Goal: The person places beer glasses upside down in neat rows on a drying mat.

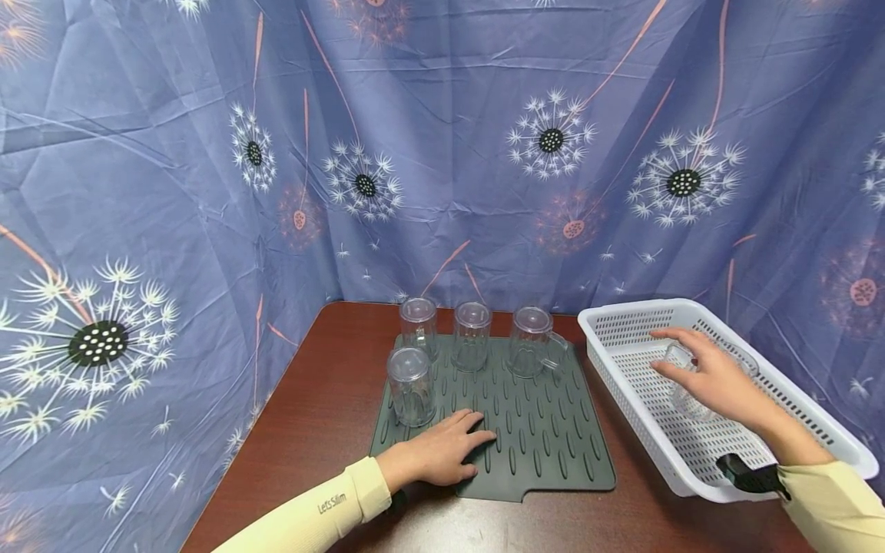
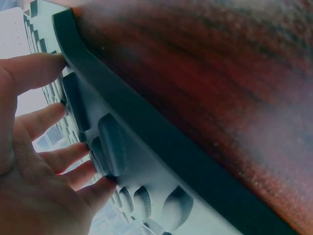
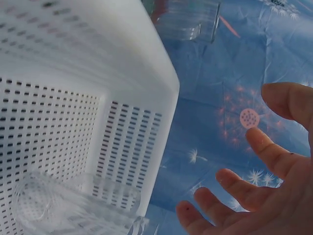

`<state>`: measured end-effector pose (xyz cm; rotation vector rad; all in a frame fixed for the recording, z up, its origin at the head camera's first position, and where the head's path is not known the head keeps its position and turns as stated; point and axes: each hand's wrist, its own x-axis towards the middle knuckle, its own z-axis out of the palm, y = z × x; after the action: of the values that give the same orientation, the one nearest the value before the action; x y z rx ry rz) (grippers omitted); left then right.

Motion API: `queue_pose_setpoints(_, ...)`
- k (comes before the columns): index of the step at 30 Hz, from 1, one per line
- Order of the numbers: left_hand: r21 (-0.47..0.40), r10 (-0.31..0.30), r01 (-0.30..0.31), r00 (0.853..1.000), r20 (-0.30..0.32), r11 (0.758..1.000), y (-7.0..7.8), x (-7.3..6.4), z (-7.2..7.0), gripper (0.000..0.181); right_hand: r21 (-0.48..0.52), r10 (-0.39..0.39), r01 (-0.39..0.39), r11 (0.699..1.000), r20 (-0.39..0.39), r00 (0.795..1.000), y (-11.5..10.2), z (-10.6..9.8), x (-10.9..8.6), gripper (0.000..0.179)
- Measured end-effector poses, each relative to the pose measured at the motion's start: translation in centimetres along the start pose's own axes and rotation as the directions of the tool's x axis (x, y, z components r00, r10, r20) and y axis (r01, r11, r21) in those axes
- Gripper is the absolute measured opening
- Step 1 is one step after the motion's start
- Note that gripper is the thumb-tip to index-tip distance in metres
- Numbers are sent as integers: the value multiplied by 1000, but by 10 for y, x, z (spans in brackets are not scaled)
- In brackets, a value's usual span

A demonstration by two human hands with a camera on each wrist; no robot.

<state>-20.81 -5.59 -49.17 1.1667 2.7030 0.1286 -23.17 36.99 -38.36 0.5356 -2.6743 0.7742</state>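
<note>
My right hand [image 1: 719, 384] hovers over the white basket [image 1: 643, 430], thumb and fingers spread with nothing between them. Below it a clear glass mug [image 3: 78, 205] lies on its side in the basket, partly hidden by the hand in the head view. My left hand [image 1: 442, 449] rests on the dark ribbed drying mat [image 1: 574, 461], its fingers loosely extended near the front edge. Several clear mugs stand upside down on the mat. The nearest mug [image 1: 411, 388] is just beyond the left hand; another mug [image 1: 531, 344] at the back has its handle to the right.
The mat lies on a reddish-brown wooden table [image 1: 304, 407], with the basket along its right side. Two more upturned mugs, a back left one [image 1: 418, 330] and a middle one [image 1: 472, 338], stand close together. A blue dandelion-print cloth [image 1: 449, 192] hangs behind and at the sides.
</note>
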Motion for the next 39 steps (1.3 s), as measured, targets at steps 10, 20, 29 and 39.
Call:
queue_pose_setpoints(10, -42, -5, 6, 1000, 24, 999, 1, 1, -1, 60, -1, 4, -4, 1000, -5, 1000, 16, -9, 5, 48)
queue_pose_setpoints(20, -43, -1, 2, 999, 33, 999, 1, 1, -2, 63, -30, 83, -81, 996, 79, 993, 26, -24, 13, 52)
queue_pose_setpoints(29, -27, 1, 1, 999, 42, 1000, 0, 2, -1, 64, -84, 104, -96, 992, 85, 991, 35, -28, 18, 57)
queue_pose_setpoints(39, -34, -24, 26, 998, 61, 999, 3, 1, -2, 64, -140, 127, -111, 984, 111, 986, 52, -30, 19, 61)
